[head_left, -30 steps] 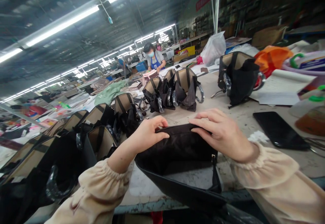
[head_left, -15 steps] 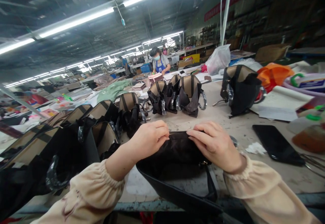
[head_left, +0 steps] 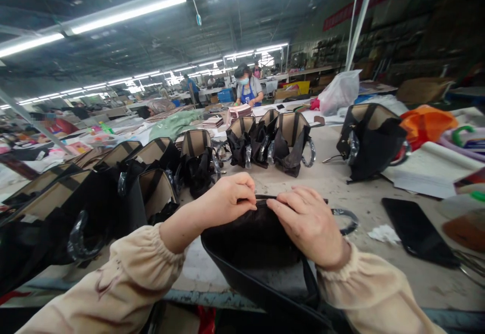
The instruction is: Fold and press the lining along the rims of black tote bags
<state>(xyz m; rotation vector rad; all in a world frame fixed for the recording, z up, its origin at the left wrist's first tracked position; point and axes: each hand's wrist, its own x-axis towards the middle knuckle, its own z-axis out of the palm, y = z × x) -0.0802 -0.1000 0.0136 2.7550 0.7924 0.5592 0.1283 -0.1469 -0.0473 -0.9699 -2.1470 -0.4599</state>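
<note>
Black bag (head_left: 250,243) at the near edge of the worktable (head_left: 333,187), long top rim running left to right, pinched by left hand (head_left: 227,200) and right hand (head_left: 306,225), fingertips almost meeting at mid-rim

Long fluorescent tubes (head_left: 129,13) run from the upper left toward the centre of the frame and burn out to plain white, giving the hall an even, cool, fairly bright light, while the ceiling between them and the upper right corner stay dim. The bench (head_left: 341,187) at centre is evenly lit with only soft, faint shadows, and plastic wrapping on the bag handles (head_left: 78,238) at lower left shows small glints. The wide lens bends straight lines and stretches the sleeves at the bottom edge, and the far background is soft and smeared.
</note>
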